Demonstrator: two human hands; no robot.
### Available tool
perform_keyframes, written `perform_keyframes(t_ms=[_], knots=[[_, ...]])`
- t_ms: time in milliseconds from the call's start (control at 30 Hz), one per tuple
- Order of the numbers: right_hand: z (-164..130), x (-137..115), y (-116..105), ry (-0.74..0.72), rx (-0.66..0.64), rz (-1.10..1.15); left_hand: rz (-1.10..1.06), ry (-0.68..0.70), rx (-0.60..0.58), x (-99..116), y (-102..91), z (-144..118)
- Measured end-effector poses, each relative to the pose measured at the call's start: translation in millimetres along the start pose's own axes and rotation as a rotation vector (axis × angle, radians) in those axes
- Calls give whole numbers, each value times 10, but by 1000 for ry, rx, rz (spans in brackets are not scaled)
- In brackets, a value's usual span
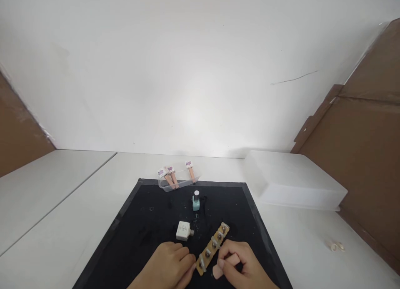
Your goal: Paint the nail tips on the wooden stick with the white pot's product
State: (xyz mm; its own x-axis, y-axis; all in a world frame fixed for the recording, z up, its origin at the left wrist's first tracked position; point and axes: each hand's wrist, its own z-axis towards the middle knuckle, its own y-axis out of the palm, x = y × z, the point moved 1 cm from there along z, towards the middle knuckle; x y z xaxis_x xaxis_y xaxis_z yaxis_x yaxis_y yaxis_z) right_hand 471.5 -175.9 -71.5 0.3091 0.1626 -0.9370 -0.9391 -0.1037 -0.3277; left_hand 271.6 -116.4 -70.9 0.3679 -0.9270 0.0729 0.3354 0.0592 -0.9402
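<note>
The white table (78,222) carried a black mat (150,230), which lay directly beneath both hands and extended ahead of them. A second white tabletop (37,184) adjoined it, well off to the left of the left hand. A clear shallow tray (175,184) sat well ahead of the hands, at the mat's far edge. A translucent white plastic box (293,180) rested on the table ahead of and to the right of the right hand, just beside the mat. Two small pale rings (337,247) lay on the bare table, well apart to the right of the right hand.
</note>
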Motion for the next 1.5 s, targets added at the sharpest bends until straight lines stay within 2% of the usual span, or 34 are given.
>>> perform_keyframes(t_ms=[267,633,1500], knots=[[7,16,-37,18,-65,22,9,-3,21,4,-7,5],[-2,15,-9,-3,-4,20,21,-15,23,39,-22,-9],[3,39,10,17,-10,21,25,-11,45,43,-12,3]])
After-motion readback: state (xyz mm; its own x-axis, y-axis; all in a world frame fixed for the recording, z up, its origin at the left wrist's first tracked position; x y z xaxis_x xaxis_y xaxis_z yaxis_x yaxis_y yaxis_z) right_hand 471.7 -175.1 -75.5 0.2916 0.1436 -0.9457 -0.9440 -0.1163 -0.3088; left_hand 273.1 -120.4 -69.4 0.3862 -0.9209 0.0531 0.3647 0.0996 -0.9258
